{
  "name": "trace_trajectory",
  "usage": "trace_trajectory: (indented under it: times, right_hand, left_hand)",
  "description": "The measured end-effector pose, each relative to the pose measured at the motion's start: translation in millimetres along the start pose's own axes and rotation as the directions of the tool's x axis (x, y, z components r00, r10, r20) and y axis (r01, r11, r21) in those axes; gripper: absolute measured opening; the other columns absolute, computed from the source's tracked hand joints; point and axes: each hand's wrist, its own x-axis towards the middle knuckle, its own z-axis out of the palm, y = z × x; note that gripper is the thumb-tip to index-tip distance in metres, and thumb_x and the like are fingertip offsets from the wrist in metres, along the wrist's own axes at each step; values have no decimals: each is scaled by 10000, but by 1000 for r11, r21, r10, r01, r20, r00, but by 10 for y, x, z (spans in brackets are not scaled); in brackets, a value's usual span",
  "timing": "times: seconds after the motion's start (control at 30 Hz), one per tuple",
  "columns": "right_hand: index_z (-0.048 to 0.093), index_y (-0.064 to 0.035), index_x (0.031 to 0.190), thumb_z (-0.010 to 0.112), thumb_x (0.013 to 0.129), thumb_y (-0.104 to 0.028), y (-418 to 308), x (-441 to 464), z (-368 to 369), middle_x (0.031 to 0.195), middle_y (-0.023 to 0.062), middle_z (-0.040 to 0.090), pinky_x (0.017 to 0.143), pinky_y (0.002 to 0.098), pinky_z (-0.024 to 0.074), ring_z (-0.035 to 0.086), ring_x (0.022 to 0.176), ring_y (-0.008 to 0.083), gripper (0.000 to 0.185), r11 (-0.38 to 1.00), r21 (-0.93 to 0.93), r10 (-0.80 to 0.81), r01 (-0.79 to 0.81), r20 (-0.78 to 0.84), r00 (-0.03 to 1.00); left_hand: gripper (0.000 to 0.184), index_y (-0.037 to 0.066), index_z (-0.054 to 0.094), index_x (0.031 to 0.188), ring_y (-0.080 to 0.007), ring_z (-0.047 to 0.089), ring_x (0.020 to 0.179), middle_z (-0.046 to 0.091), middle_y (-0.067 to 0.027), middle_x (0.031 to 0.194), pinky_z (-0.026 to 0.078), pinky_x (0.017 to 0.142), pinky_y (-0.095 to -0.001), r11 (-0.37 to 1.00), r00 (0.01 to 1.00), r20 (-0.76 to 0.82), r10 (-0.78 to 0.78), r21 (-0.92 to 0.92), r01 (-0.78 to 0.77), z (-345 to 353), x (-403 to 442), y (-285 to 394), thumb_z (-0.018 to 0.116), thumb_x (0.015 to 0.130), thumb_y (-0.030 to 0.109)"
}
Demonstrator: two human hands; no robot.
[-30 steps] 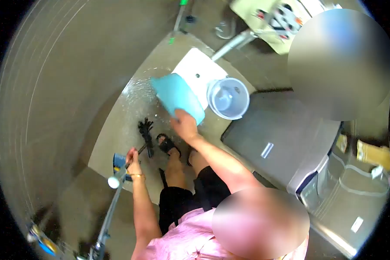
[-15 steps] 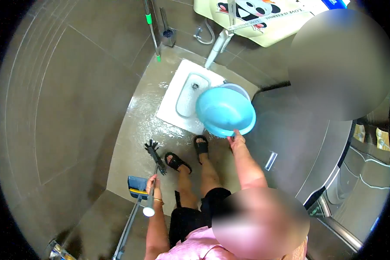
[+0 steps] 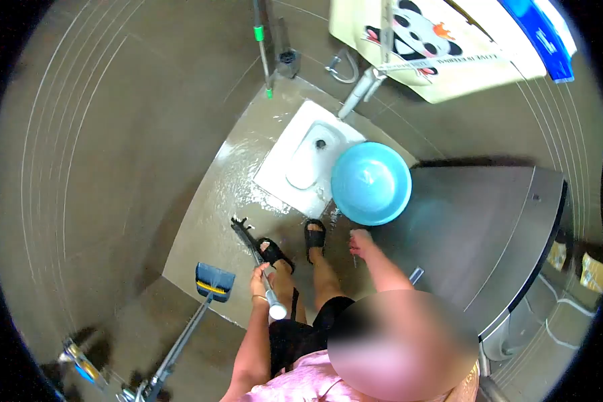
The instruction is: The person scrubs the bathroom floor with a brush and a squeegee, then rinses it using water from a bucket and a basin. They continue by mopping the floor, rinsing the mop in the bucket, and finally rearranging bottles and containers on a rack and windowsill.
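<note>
My left hand (image 3: 260, 283) is closed around the handle of a dark-headed brush (image 3: 244, 232), whose head is low over the wet floor beside my sandal. Just below the blue basin (image 3: 371, 183) is my right hand (image 3: 360, 244), apart from it and with fingers drawn together; whether it holds anything is too small to tell. The basin rests at the right of the white squat toilet (image 3: 273, 175) and hides the bucket seen earlier.
A dustpan (image 3: 214, 281) stands at the lower left. Against the back wall are a green-marked pole (image 3: 260, 41) and a brush holder (image 3: 287, 61). A grey cabinet-like unit (image 3: 469, 221) fills the right side. A panda-print cloth (image 3: 422, 47) hangs at the top.
My right hand has let go of the blue basin, which now sits level by the toilet, and has drawn back toward me. The brush in my left hand has shifted toward my foot.
</note>
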Motion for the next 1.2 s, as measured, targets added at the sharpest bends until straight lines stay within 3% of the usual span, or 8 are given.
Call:
trace_trajectory:
  times: [0.23, 0.3, 0.33, 0.43, 0.7, 0.83, 0.97, 1.2]
  right_hand:
    - [275, -68, 1283, 397, 777, -605, 188, -964, 1416, 1193, 184, 446, 853, 393, 382, 478, 1038, 265, 748, 809, -540, 547, -232, 549, 632]
    - [301, -33, 1254, 492, 798, -476, 469, -1019, 1788, 1195, 134, 450, 914, 373, 352, 460, 1068, 229, 665, 973, -232, 213, 15, 914, 345]
    - [455, -45, 1132, 541, 803, -349, 648, -827, 1981, 1124, 72, 514, 853, 355, 407, 515, 977, 197, 456, 873, -174, 363, -456, 856, 368]
    - [532, -61, 975, 526, 811, -256, 168, -1765, 2150, 925, 67, 574, 749, 360, 462, 549, 870, 191, 255, 962, -269, 246, -52, 764, 596]
    - [466, -60, 740, 464, 857, -194, 305, -1420, 2423, 585, 32, 468, 418, 268, 384, 443, 453, 149, 178, 726, -688, 446, 7, 478, 757]
    - [431, -92, 823, 472, 856, -227, 153, -1713, 2533, 557, 16, 413, 351, 253, 333, 382, 408, 129, 144, 577, -816, 322, 38, 270, 907]
    - [406, -106, 996, 473, 856, -220, 398, -1973, 2774, 545, 13, 392, 306, 231, 304, 344, 354, 111, 194, 372, -892, 190, 256, 343, 920]
    - [416, -127, 793, 465, 793, -133, 1521, -2522, 3639, 506, -16, 358, 306, 206, 245, 301, 351, 94, 50, 537, -826, 163, 173, 303, 939]
  left_hand:
    - [275, 80, 555, 1024, -320, 413, 1110, 485, -158, 1129, 330, 931, -390, 165, 824, 225, 519, 920, -356, 371, -405, 389, 492, 760, 128]
    - [463, 34, 443, 1141, -347, 338, 1166, 424, -176, 1198, 231, 981, -446, 114, 849, 223, 479, 943, -312, 437, -584, 529, 534, 697, 128]
    - [492, 29, 426, 1156, -344, 331, 1171, 413, -178, 1208, 224, 984, -442, 213, 870, 105, 482, 949, -232, 405, -617, 528, 542, 690, 136]
    - [497, 47, 366, 1225, -326, 279, 1211, 366, -177, 1259, 230, 991, -425, 205, 868, 44, 494, 965, -165, 211, -859, 820, 494, 758, 157]
    - [294, 68, 532, 1093, -233, 547, 940, 562, -117, 1041, 451, 767, -330, 953, 955, -179, 238, -148, -265, -1250, -1408, 1, 496, 803, 100]
    - [274, 66, 569, 986, -140, 570, 620, 612, -61, 853, 415, 476, -245, 793, 815, -488, -313, -606, -58, -2514, -1759, -482, 403, 858, 244]
    - [305, 97, 527, 957, -136, 560, 677, 582, -28, 806, 426, 470, -224, 362, 870, -481, -110, -835, -415, -4247, -1916, -1339, 383, 877, 353]
    - [428, 173, 392, 1164, -270, 535, 865, 475, -178, 1065, 451, 810, -453, 346, 633, -671, -386, -741, -575, -5874, -2028, -455, 374, 854, 467]
